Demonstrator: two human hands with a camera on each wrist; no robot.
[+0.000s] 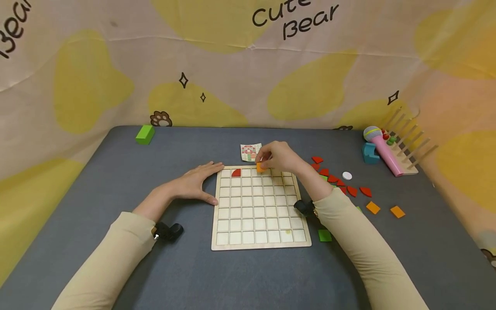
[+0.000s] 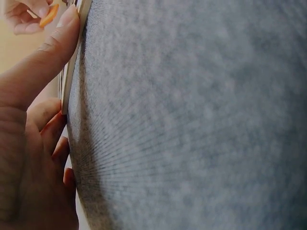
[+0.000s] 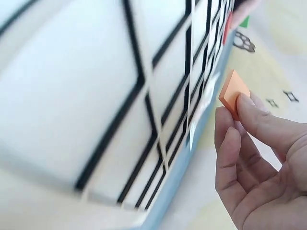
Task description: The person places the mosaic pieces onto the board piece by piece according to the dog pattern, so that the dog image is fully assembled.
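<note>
At the near left edge of the wooden grid board (image 1: 257, 209), the left hand (image 1: 195, 184) lies flat with fingers straight, steadying it. At the board's far row, the right hand (image 1: 277, 157) pinches an orange square tile (image 1: 261, 167) (a red quarter-circle tile (image 1: 236, 173) sits two cells left); placing seems in hand, and the next move calls for squaring the tile to its cell.
</note>
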